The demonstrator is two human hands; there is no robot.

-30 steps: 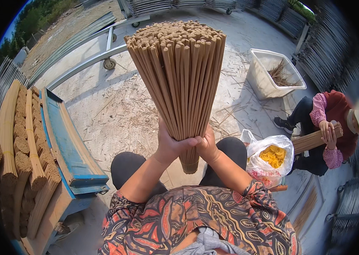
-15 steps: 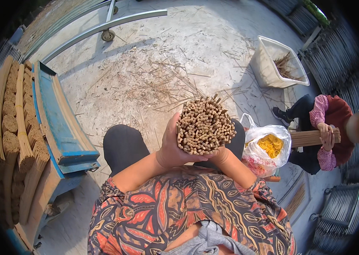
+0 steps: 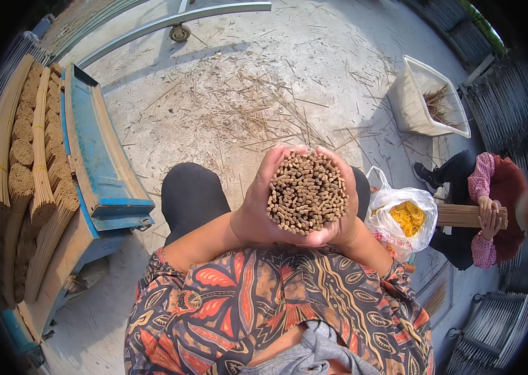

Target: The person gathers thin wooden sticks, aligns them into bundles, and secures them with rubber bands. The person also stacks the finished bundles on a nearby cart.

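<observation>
Head view: concrete floor (image 3: 226, 81) w/ scattered loose sticks, blue trough (image 3: 98, 156) at left. Stick bundle (image 3: 308, 192) upright over lap, long axis pointing at camera, only end faces seen. Left hand (image 3: 261, 203) cupped round left side, right hand (image 3: 339, 206) wrapped on right, both pressed vs bundle, equally near.

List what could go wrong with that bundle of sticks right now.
1. The bundle shows no tie; only the left hand and right hand cup it, so sticks may slip out and join the litter on the floor.
2. Stick ends point up toward the face, so a jolt might jab.
3. The bag sits close by the right knee; dropped sticks could land in it.
</observation>
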